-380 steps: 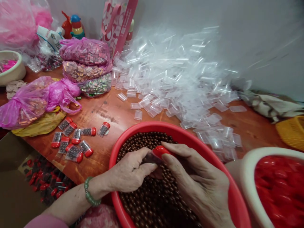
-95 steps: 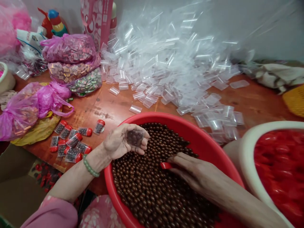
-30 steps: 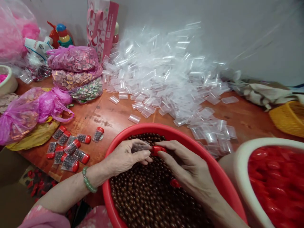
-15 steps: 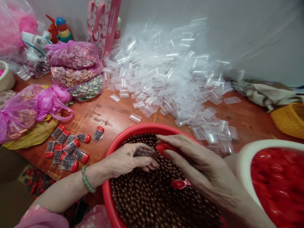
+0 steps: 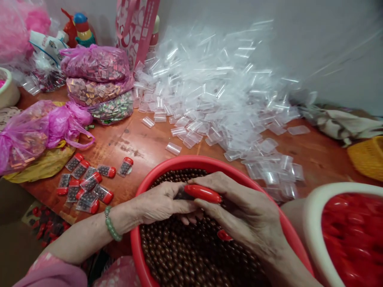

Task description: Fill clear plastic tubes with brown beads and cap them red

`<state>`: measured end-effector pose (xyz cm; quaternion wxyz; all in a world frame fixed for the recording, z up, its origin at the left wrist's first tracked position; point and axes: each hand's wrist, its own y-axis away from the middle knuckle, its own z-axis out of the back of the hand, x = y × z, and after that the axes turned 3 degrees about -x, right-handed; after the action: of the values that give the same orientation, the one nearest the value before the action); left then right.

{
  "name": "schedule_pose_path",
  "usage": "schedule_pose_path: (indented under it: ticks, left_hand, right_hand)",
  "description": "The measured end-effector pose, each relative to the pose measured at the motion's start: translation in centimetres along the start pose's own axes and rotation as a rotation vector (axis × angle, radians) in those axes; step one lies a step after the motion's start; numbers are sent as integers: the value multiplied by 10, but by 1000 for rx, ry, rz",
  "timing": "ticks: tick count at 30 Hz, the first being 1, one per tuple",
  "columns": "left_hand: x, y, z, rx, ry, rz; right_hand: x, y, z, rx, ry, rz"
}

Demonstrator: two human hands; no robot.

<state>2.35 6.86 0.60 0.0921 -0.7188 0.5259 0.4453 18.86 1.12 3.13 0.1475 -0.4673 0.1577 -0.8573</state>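
Over a red basin point(image 5: 138, 243) of small dark brown balls point(image 5: 179, 255), my two hands meet. My left hand point(image 5: 163, 203), with a green bead bracelet at the wrist, grips a clear sleeve point(image 5: 180, 193) with dark contents, mostly hidden by the fingers. My right hand point(image 5: 239, 211) has thumb and fingers around a red cap point(image 5: 203, 193), which sits against the sleeve's open end. Beneath the right hand, a small red scoop point(image 5: 224, 235) lies on the balls, partly covered.
Capped sleeves point(image 5: 91, 181) lie on the table point(image 5: 119, 139) at left, beside pink bags point(image 5: 95, 65). Loose clear sleeves point(image 5: 215, 95) are heaped at the back. A white tub point(image 5: 312, 215) of red caps stands at right, near a yellow basket point(image 5: 366, 157).
My right hand has moved left and brought the red cap up to the sleeve in my left hand. The scoop is now more covered. The view has shifted slightly.
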Motion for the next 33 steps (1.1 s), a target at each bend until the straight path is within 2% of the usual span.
schedule_pose_path:
  ticks: [3, 9, 16, 22, 28, 33]
  left_hand:
    - [-1, -1, -1, -2, -14, -9]
    - [-4, 1, -3, 19, -50, 17]
    - [1, -4, 1, 48, 103, 12]
    - [2, -5, 1, -43, 90, -32]
    - [-1, -5, 0, -60, 22, -18]
    - [0, -7, 0, -95, 14, 3]
  right_hand:
    - [0, -2, 0, 8, 33, 24]
    - [2, -2, -1, 23, -10, -187]
    - [5, -5, -7, -37, -312, -325]
    - [3, -7, -10, 6, -324, -318]
    - [15, -16, 0, -45, -86, -210]
    - [21, -15, 2, 15, -222, -232]
